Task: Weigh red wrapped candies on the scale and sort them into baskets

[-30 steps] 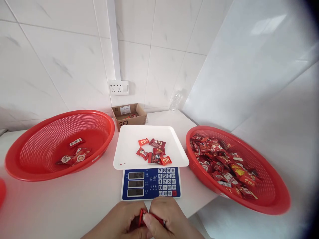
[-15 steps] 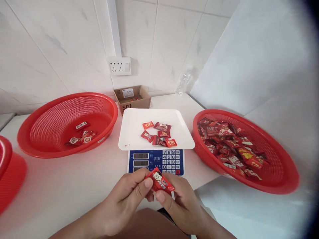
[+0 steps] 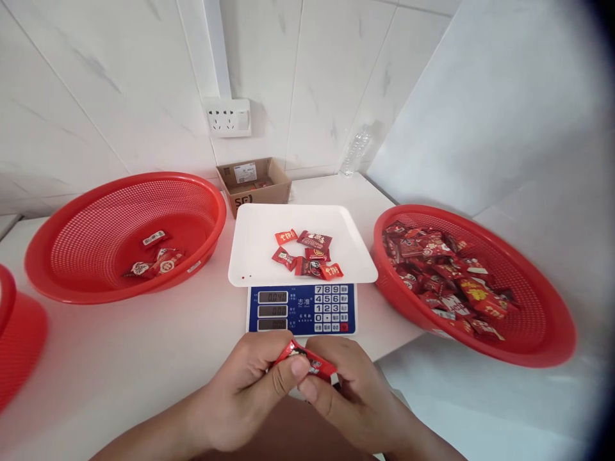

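Both my left hand (image 3: pixel 257 384) and my right hand (image 3: pixel 348 387) pinch one red wrapped candy (image 3: pixel 314 365) between thumbs and fingers, just in front of the scale. My thumbs press on its face and cover much of the print. Beyond them stands a digital scale (image 3: pixel 300 310) with a blue keypad panel and small grey displays. Several red wrapped candies (image 3: pixel 314 240) lie on its white tray (image 3: pixel 254 230), near the middle and front.
To the right, a red basket (image 3: pixel 542 307) holds a heap of wrapped candies. Another red basket (image 3: pixel 72 243) at left has a few. Part of a third red basket (image 3: pixel 22 346) shows at the left edge. Behind the scale are a cardboard box (image 3: pixel 254 176) and a clear plastic bottle (image 3: pixel 355 152).
My thumbs have come together over the candy, which now looks folded or tilted, with less of its face showing. The camera view has shifted slightly.
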Tool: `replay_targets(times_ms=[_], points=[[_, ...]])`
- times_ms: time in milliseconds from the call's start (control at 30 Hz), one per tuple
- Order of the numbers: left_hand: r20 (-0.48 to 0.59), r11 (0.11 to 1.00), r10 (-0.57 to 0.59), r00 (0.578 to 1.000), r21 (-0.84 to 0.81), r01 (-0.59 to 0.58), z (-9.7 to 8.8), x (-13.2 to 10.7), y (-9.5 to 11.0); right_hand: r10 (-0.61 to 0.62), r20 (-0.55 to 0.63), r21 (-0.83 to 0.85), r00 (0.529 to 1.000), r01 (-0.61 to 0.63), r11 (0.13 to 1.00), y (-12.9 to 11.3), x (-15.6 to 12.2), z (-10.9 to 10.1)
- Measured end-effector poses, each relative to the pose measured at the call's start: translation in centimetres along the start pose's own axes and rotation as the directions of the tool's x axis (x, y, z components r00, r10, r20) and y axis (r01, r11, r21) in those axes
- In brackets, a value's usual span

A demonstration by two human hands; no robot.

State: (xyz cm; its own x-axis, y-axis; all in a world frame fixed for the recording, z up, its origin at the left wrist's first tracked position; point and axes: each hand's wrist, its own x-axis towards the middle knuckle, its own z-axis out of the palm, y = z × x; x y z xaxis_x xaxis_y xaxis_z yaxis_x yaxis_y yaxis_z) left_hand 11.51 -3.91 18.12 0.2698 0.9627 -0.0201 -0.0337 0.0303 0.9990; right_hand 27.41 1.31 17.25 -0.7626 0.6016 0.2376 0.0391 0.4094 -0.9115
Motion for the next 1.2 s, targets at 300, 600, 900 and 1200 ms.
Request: replay_targets(times_ms=[300,600,900,1200], points=[[-0.117,0.981,0.100,0.988,0.175,-0.079,0.6,-0.3,-0.7,-0.063,-0.004,-0.023,0.998,0.063,0.998,-0.4,0.3,-0.1],[-0.101,0.905,0.197,0.975,0.400,-0.142,0.6,-0.4,-0.9,0.010,-0.124,-0.105,0.992,-0.023,0.994,0.1,0.2,0.6],[-0.031,0.959,0.087,0.996,0.273,-0.076,0.4,-0.7,-0.3,-0.149,-0.138,-0.179,0.979,0.123,0.976,0.0,-0.2,0.6],[0.081,0.941,0.046,0.996,0.332,-0.071,0.6,-0.6,0.1,-0.080,-0.213,-0.191,0.974,0.039,0.981,-0.2,-0.1,0.4]])
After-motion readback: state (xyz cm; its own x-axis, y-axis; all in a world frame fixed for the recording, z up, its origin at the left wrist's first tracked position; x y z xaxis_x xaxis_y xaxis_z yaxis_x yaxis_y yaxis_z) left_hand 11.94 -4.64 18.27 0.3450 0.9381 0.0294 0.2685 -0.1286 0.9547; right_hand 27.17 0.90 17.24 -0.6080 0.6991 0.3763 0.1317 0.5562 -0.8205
